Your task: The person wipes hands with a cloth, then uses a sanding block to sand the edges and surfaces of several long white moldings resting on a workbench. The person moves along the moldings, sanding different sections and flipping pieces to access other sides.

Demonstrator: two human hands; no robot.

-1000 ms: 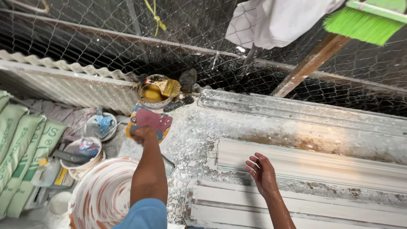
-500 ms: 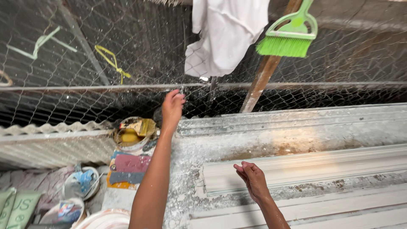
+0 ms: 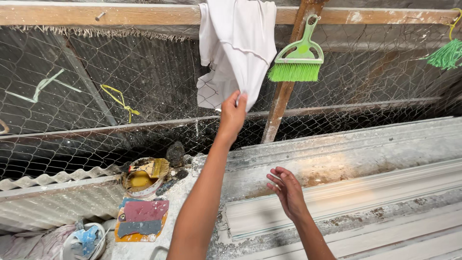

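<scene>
A dusty white workbench (image 3: 337, 159) carries long white plaster mouldings (image 3: 356, 197).

Soft matt white cloth (image 3: 238, 48); rough wooden beam (image 3: 96, 14); possibly plaster mouldings (image 3: 346, 192).

White cloth (image 3: 238, 48); green brush (image 3: 298, 60); yellow-crusted tin (image 3: 139, 180).

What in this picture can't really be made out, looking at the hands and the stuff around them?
Head view:
- White cloth: its top runs past the upper frame edge; how it hangs is unseen.
- Left hand: fingertips hidden in the cloth folds.
- Yellow-stained tub: contents unclear, a brush lies across it.
- Bowl: cut off by the bottom edge.
</scene>
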